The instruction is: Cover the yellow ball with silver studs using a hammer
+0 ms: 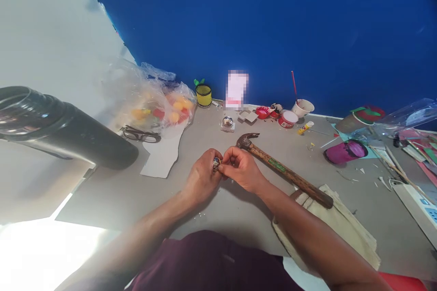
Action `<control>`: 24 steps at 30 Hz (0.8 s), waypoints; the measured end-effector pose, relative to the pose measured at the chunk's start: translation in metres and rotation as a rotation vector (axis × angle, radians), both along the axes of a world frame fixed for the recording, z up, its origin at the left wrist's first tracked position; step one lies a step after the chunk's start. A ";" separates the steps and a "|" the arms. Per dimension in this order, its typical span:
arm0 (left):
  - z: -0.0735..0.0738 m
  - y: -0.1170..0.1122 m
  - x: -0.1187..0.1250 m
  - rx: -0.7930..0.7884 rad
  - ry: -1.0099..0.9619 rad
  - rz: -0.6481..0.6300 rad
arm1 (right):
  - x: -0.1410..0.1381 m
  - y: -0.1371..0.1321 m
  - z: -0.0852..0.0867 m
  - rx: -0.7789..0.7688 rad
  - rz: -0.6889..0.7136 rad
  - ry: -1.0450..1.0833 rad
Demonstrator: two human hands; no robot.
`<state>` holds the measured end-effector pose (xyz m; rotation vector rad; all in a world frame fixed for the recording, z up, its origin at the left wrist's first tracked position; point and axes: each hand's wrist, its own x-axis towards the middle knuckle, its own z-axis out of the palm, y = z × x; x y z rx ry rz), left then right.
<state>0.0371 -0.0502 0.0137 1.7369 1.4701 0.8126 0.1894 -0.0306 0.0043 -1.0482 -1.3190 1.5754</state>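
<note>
1. Both of my hands are closed on one small shiny ball (216, 163). My left hand (201, 178) curls round it from the left, and my right hand (243, 169) nips its right side between thumb and fingertips.
2. I hold the ball just over the grey table (112, 191), straight in front of my body. My fingers hide most of it, so I can only say it looks metallic with specks of colour.
3. A hammer (283, 170) lies on the table just behind my right hand. Its head is near my knuckles, and its wooden handle runs off to the right, with the end resting on a folded cloth (344, 232).
4. Farther back, a second shiny ball (227, 121) sits on a small base, apart from my hands.
5. To my left, spectacles (139, 135) lie beside a clear plastic bag (153, 100) holding orange and yellow things.
6. To my right, a purple cup (344, 151) lies on its side, well apart from the hammer.
</note>
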 end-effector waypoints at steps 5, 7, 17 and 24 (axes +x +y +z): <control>-0.002 -0.001 0.001 -0.031 -0.018 -0.008 | -0.001 -0.001 0.000 0.075 -0.019 -0.100; -0.002 -0.001 0.002 -0.037 -0.025 -0.009 | 0.000 0.001 -0.001 0.080 -0.003 -0.115; 0.003 -0.004 0.006 -0.131 -0.082 0.008 | 0.011 0.006 0.007 -0.038 0.144 -0.024; 0.007 0.003 0.004 -0.156 -0.147 0.026 | 0.022 0.009 0.014 0.010 0.111 -0.039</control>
